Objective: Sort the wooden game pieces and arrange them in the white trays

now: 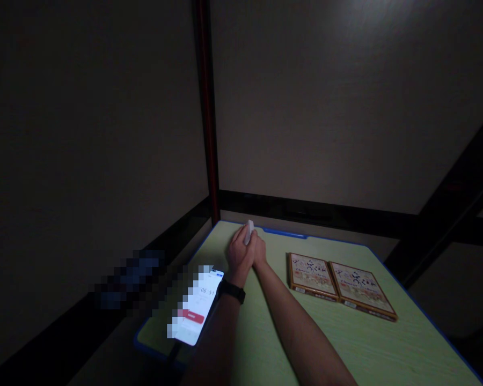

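Both hands are clasped together above the far part of the green table. My left hand, with a dark watch on its wrist, is closed around a small white block-like object. Pressed against it from the right, my right hand is closed too, its fingers partly covered by the left. The white object's upper end sticks out between the hands. Its lower part is hidden, so its exact kind cannot be made out.
Left of my left forearm, a lit phone shows 06:51 and a red button. Two flat boxes with printed lids lie side by side at the right. A blue handle sits on the table's far edge, near the wall.
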`<state>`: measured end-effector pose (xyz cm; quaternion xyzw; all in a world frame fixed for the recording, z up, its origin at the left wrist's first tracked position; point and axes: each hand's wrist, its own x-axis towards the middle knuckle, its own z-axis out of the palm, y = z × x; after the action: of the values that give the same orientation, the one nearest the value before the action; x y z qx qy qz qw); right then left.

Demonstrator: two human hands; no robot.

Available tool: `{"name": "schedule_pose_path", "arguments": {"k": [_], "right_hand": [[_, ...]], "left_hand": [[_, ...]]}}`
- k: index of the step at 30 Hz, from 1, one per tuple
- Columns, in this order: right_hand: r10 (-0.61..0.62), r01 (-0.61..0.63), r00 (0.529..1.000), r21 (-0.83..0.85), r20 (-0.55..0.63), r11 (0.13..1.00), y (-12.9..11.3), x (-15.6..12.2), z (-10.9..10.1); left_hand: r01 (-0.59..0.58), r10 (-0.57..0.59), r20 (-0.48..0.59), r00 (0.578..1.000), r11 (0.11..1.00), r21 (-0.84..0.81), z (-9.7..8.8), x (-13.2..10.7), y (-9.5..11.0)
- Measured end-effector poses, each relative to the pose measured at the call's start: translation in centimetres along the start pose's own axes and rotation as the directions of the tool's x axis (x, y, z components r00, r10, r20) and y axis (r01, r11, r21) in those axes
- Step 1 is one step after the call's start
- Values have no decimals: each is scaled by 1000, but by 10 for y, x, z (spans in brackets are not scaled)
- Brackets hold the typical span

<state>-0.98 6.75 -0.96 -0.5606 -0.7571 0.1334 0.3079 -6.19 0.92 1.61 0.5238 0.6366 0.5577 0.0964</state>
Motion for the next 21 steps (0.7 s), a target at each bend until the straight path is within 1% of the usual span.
{"name": "schedule_pose_path", "arguments": {"k": [4,9,15,21], "right_hand": [[23,-22,1000,-34,14,999,-3,-3,-5],[23,-22,999,-38,22,999,-4,-7,-8],[3,-3,1000,15,13,1000,-3,-12,-11],[-52,51,999,75,2,996,-5,-19,-20]], "left_hand": [[7,-11,51,999,997,73,-4,1,5],[-89,78,94,993,989,119,-7,2,5],[-126,122,51,991,988,88,-5,0,-1],[-146,148,-15,989,985,87,-6,2,-3]]}}
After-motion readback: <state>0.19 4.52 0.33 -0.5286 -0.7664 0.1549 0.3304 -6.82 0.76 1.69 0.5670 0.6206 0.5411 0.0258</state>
